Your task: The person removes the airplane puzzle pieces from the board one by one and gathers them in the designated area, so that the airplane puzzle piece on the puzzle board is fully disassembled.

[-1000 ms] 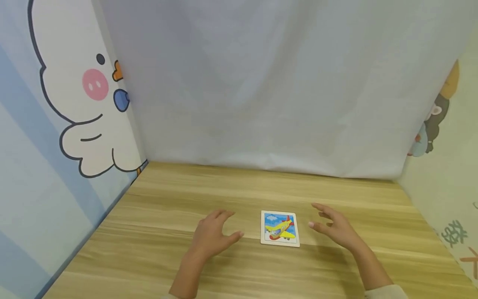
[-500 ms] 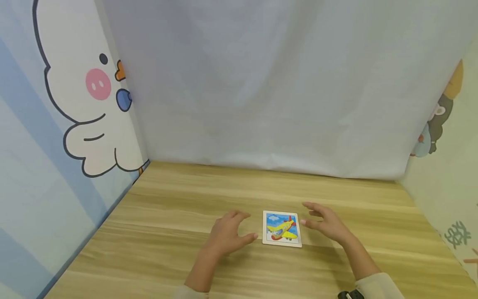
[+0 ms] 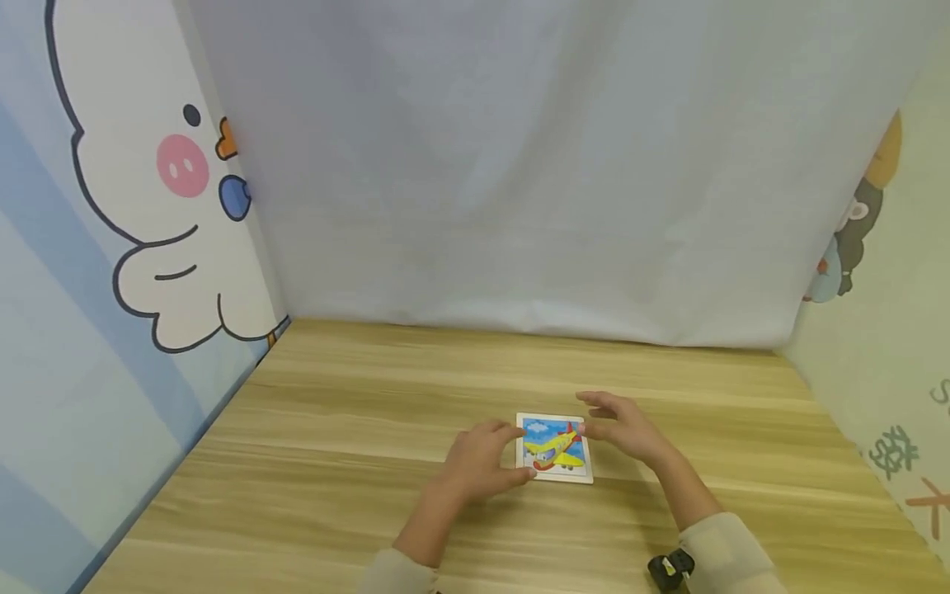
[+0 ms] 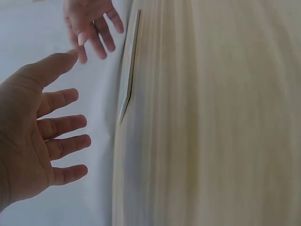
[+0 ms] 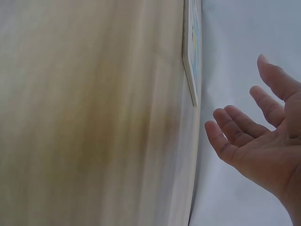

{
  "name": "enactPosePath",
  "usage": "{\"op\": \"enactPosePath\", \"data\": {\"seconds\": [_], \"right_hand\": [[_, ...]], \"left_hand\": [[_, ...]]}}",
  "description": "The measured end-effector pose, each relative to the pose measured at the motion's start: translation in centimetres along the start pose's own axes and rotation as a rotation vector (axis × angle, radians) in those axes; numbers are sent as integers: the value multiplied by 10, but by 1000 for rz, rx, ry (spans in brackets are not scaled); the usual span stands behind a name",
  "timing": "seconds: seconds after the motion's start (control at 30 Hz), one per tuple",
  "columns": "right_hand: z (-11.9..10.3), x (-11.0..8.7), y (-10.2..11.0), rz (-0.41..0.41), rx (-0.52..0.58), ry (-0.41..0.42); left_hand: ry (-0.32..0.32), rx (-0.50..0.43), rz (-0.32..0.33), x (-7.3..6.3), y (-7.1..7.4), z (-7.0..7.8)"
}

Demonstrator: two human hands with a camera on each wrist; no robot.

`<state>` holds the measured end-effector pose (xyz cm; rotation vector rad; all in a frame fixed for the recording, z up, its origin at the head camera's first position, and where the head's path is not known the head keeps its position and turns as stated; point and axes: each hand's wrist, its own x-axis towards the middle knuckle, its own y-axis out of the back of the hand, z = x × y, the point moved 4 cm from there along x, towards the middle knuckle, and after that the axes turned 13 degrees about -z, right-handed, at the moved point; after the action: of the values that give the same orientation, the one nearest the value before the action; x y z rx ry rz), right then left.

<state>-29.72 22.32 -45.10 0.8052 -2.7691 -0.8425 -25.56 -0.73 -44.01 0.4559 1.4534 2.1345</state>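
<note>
Card (image 5: 192, 47) partly outside right-wrist view

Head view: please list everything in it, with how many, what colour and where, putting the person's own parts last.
Picture board: one, white border, blue picture with yellow-and-red plane, flat between the hands
Table: one, yellowish wood-grain, under the board
Sheet: one, pale grey, behind the table
Left wall: one, light blue, darker bands
Cartoon bird: one, mostly white, on left wall
Right wall: one, pale, with coloured drawings
Small device: one, black, beside right cuff
Sleeves: two, cream, bottom edge
Left hand: one, bare, near board's left edge
Right hand: one, bare, near its right edge
</note>
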Motion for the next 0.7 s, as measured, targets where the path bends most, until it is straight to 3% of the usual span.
{"op": "enactPosePath", "data": {"seconds": [0.27, 0.7], "right_hand": [[-7, 13, -7, -25, 19, -11], [-1, 37, -13, -102, 33, 30]], "left_hand": [[5, 30, -44, 14, -16, 11], [53, -86, -183, 20, -28, 13]]}}
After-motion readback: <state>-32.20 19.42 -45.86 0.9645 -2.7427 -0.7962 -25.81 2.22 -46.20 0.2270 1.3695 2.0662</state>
